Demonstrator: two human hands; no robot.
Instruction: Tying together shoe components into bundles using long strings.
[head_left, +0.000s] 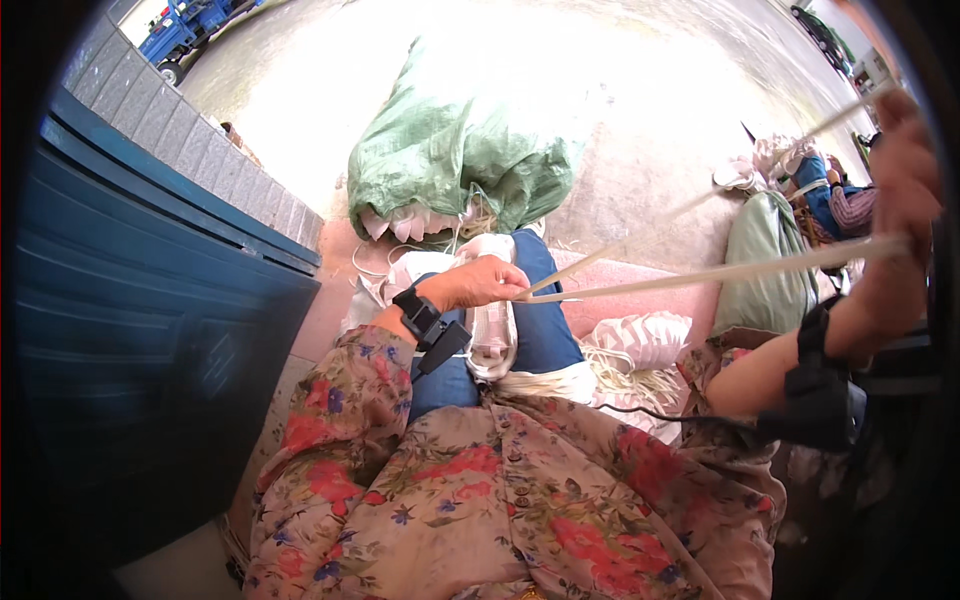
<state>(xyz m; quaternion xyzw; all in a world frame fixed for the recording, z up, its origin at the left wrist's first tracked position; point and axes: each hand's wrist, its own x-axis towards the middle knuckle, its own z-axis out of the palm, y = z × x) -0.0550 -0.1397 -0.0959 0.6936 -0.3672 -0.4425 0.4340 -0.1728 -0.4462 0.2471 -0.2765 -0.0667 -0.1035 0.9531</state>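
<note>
My left hand (480, 283) is closed in a pinch on a cream-white shoelace (720, 275), above my lap. Two strands of the lace run taut from it to my right hand (902, 190), raised at the far right and somewhat blurred, with its fingers closed on the lace. Between my knees rests a white shoe upper (492, 340), its toe towards me. A bundle of white laces (548, 384) lies across my right thigh. Stacked white uppers (645, 338) sit beside my right leg, above more loose laces.
A large green woven sack (460, 165) with white pieces at its mouth stands ahead. Another green sack (765, 265) is at the right, near a seated person (840, 200). A blue door (160, 310) rises close on the left. A blue vehicle (185, 35) stands far left.
</note>
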